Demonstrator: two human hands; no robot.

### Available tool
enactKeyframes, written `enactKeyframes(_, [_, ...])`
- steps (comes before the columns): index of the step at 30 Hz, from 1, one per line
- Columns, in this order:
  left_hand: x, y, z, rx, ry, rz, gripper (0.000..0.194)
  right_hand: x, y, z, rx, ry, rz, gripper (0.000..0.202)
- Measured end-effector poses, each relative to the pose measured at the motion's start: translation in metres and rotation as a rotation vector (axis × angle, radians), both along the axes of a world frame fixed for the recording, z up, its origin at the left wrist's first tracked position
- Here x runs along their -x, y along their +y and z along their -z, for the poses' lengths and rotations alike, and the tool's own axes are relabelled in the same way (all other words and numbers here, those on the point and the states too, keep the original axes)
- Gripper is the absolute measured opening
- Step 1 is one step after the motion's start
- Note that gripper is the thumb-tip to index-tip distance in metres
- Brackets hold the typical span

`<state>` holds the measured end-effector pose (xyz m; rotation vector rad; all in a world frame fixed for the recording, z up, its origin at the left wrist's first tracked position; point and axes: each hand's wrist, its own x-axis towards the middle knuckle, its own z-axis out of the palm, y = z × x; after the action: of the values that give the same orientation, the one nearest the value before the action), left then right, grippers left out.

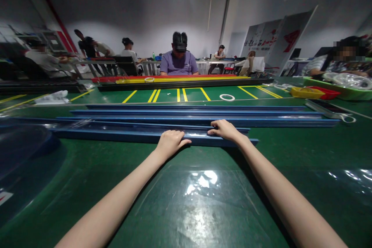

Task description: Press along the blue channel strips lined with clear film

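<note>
A long blue channel strip point(110, 135) lies crosswise nearest to me on the green table. My left hand point(172, 142) is closed over its near edge, with the thumb stretched to the right. Farther right, near the strip's right end, my right hand point(225, 130) grips the same strip, its fingertips bent over the channel. Just beyond are more blue strips point(276, 121), lying parallel to one another. Clear film shows inside the channels.
Red, yellow and black strips point(174, 83) lie across the far side, before a seated person in purple. A white ring point(227, 97), a phone point(327, 109) with a loop, and a green tray point(348, 92) stand farther off. Dark blue rolled film point(26, 159) sits at left.
</note>
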<state>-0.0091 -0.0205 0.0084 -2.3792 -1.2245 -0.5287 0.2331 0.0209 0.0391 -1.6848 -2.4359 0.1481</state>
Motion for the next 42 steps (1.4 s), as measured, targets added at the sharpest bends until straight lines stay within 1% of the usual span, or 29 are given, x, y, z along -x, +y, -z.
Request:
enactKeyframes(11, [0.001, 0.002, -0.005, 0.083, -0.021, 0.037, 0.043, -0.001, 0.001, 0.001, -0.033, -0.018, 0.006, 0.028])
enactKeyframes(19, [0.002, 0.003, -0.006, 0.118, -0.04, 0.055, 0.043, 0.0, 0.001, 0.0, 0.002, -0.013, 0.015, 0.029])
enactKeyframes(22, [0.001, 0.002, -0.003, 0.097, -0.038, 0.048, 0.043, 0.0, 0.001, 0.0, -0.006, -0.015, 0.015, 0.029])
enactKeyframes(26, [-0.001, -0.002, 0.001, 0.014, -0.027, 0.012, 0.04, 0.0, 0.001, 0.001, 0.002, -0.018, 0.019, 0.029])
enactKeyframes(28, [-0.002, -0.003, 0.002, -0.006, -0.029, 0.015, 0.038, 0.0, 0.001, 0.001, 0.01, -0.018, 0.023, 0.029])
enactKeyframes(34, [-0.001, -0.002, 0.003, 0.005, -0.079, 0.094, 0.032, -0.001, 0.002, 0.002, 0.019, -0.014, 0.021, 0.029])
enactKeyframes(38, [-0.001, -0.001, 0.004, 0.015, -0.076, 0.091, 0.033, -0.001, 0.002, 0.003, 0.01, -0.012, 0.018, 0.029])
enactKeyframes(42, [-0.001, -0.002, 0.004, 0.006, -0.039, 0.056, 0.036, -0.002, 0.003, 0.004, 0.001, -0.012, 0.005, 0.029])
